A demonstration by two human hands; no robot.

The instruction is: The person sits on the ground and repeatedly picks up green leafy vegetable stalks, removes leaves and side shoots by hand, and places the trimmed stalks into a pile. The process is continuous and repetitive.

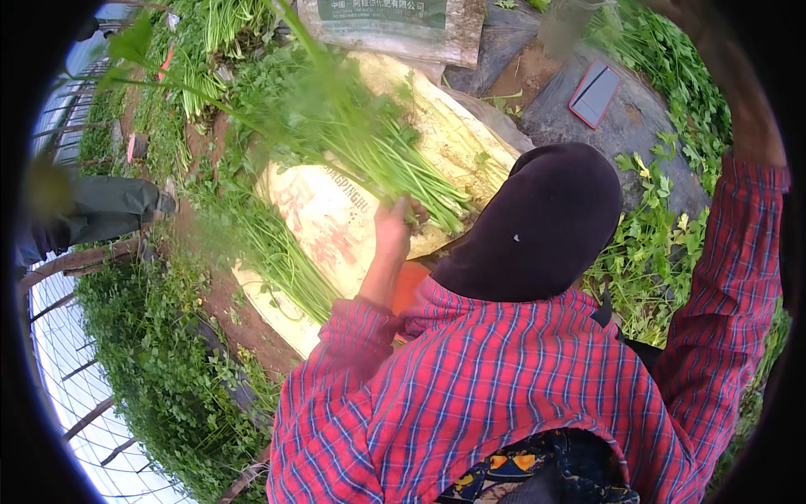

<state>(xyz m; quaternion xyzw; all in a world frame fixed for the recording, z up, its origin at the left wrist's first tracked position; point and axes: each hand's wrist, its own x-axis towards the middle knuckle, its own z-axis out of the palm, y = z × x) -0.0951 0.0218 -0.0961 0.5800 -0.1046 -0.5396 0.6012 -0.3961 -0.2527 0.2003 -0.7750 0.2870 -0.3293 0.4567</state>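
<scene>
Hands apart: left hand [396,225] closed on stem ends of celery [401,164], lying over a yellow sack [457,122]; right hand [684,12] blurred at the upper edge, its grip indeterminable. A dark-clad knee [537,223] hides part of the sack; blurred leaves [132,40] obstruct upper left. Beyond: phone [594,94] on plastic sheeting [651,168], another person's leg [101,208].

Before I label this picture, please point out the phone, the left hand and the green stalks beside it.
Phone [594,94]: head view, middle of upward face.
Left hand [393,230]: head view, back of hand.
Green stalks [418,176]: head view, bare stems.
</scene>
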